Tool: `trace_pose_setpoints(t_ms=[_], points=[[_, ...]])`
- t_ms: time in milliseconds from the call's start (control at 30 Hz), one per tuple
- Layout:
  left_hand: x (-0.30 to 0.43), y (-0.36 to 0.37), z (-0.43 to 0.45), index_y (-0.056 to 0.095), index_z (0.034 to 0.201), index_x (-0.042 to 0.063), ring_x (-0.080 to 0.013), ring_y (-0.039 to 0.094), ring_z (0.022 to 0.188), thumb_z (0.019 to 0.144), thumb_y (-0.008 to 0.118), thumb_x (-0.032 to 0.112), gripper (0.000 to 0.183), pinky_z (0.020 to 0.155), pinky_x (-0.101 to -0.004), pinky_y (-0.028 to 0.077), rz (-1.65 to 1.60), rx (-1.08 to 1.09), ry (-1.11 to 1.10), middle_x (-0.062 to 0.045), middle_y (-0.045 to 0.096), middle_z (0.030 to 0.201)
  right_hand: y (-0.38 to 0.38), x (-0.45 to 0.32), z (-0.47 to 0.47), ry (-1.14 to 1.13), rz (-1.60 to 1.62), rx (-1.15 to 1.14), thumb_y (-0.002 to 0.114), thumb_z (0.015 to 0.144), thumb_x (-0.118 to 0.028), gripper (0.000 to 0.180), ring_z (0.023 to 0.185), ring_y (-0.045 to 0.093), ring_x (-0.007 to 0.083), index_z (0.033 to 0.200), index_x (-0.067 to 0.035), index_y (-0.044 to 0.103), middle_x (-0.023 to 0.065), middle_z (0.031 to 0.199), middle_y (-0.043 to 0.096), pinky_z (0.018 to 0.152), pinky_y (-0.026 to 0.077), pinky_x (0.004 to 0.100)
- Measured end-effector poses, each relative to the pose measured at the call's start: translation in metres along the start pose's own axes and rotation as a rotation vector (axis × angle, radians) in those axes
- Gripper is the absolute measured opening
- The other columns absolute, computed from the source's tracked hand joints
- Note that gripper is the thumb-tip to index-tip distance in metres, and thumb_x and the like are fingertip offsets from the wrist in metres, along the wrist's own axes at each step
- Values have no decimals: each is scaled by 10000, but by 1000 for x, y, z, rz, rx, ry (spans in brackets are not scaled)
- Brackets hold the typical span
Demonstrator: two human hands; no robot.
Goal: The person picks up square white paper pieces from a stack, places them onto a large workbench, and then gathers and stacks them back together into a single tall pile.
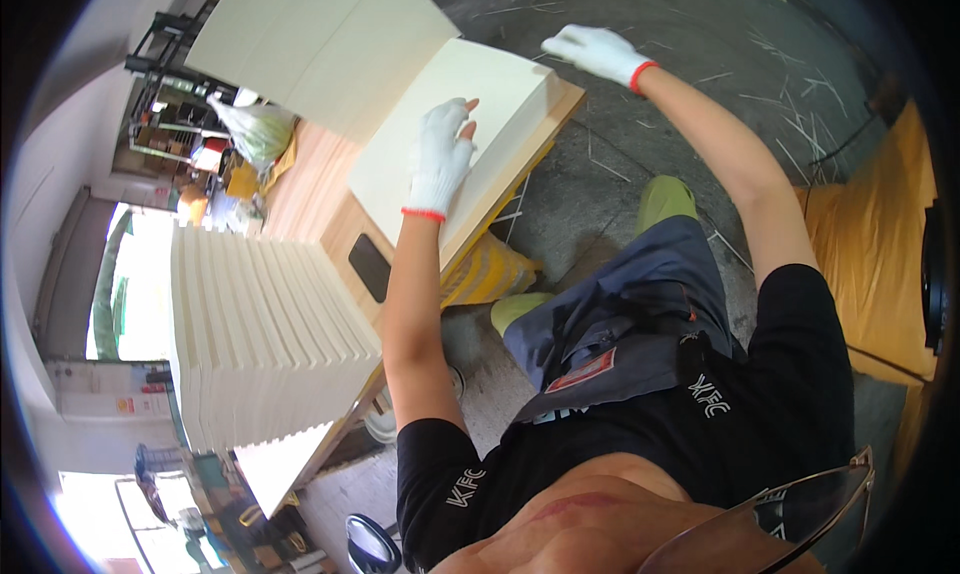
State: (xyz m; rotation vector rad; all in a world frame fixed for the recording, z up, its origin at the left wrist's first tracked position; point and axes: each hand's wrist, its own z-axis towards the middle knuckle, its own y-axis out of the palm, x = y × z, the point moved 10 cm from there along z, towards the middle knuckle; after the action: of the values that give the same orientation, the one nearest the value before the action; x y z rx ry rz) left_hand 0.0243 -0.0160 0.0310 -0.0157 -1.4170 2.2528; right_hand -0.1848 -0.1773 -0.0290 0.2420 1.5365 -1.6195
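Observation:
My left hand (441, 154), in a white knit glove with a red cuff, lies on a stack of cream-white sheets (491, 71) on a wooden table (300, 176). Its fingers are apart, two bare fingertips show, and it holds nothing. My right hand (596, 53), gloved the same way, is over the floor just past the stack's near corner. It is apart from the stack; its fingers are blurred and no object shows in it. Beyond the left hand stands a large upright pale sheet or board (322, 49). A dark smartphone (370, 266) lies beside the stack.
A tall pile of cream sheets in offset bundles (262, 334) stands on the table at the left. Plastic bags (255, 131) sit at its far side. Below the edge is a yellow striped sack (487, 270). Paper strips (802, 131) litter the concrete floor; yellow sheeting (870, 251) is at right.

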Motion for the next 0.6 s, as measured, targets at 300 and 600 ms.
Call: trace_pose_setpoints(t_ms=[300, 600], points=[[-33, 81, 65, 725, 1155, 117, -343, 585, 1130, 851, 649, 92, 315, 954, -395, 496, -62, -192, -231, -146, 643, 1189, 21, -46, -6, -364, -444, 104, 534, 903, -612, 533, 763, 678, 356, 914, -90, 647, 156, 824, 688, 660, 521, 462], [-32, 84, 55, 705, 1168, 66, -297, 624, 1103, 907, 600, 36, 283, 968, -358, 480, -370, -75, -165, -146, 669, 1173, 38, -32, 17, -137, 268, 57, 460, 1020, -479, 427, 788, 600, 294, 939, -78, 585, 120, 808, 603, 725, 445, 388]])
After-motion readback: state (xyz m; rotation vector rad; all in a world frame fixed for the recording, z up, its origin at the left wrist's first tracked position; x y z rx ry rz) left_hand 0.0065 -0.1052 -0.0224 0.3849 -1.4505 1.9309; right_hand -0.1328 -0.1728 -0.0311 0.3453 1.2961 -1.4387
